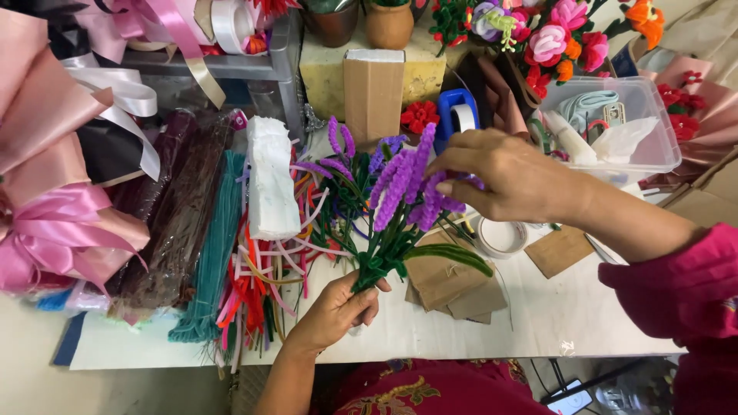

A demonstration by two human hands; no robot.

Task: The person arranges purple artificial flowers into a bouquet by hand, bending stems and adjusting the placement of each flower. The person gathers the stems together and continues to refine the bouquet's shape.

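Observation:
My left hand grips the green stems at the base of a bunch of purple pipe-cleaner lavender flowers, held upright over the white table. My right hand reaches in from the right and pinches one purple flower spike at the top right of the bunch. The green leaves fan out just above my left fist.
Packs of pipe cleaners in brown, teal, red and white lie to the left, beside pink ribbon bows. A clear plastic box, a blue tape dispenser, a tape roll, cardboard pieces and finished flowers surround the work area.

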